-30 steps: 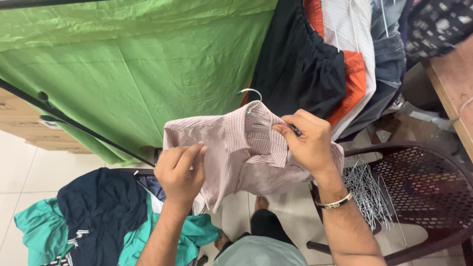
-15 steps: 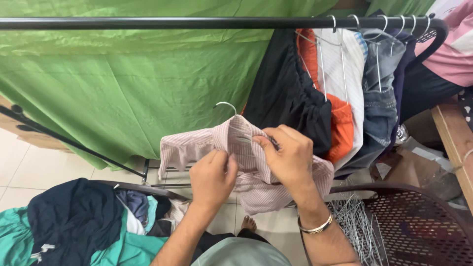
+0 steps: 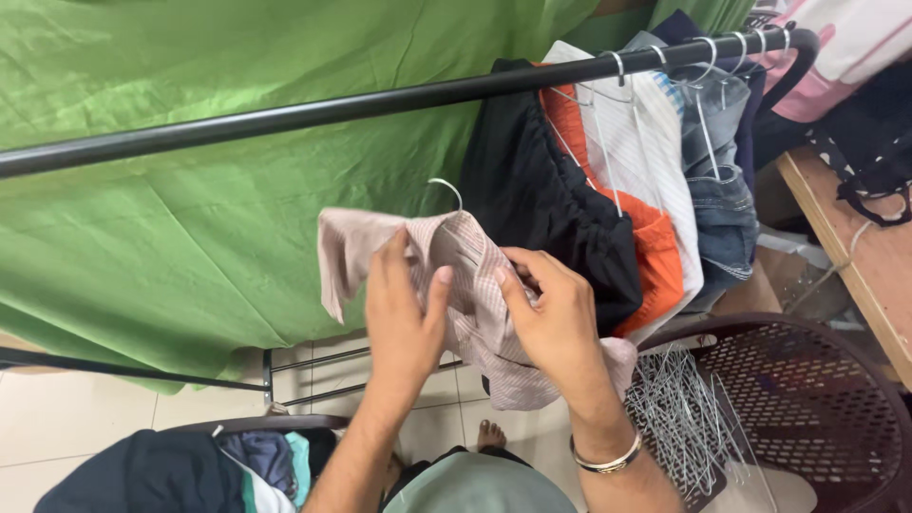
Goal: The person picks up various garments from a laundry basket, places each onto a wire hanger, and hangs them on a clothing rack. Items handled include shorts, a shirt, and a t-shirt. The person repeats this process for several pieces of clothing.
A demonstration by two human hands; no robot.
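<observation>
Since the earlier frame, both hands have drawn together on the striped shirt, now lifted closer beneath the black rail. Below the rail's right end hang clothes; lower right sits a brown chair holding wire hangers. Left hand pinches the shirt's collar, right hand grips its front, and the hanger hook pokes out just under the rail.

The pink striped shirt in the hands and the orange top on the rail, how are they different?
The pink striped shirt is pale, crumpled and held in both hands below the rail; the orange top is bright, hangs down and nobody touches it. Both are on wire hangers.
</observation>
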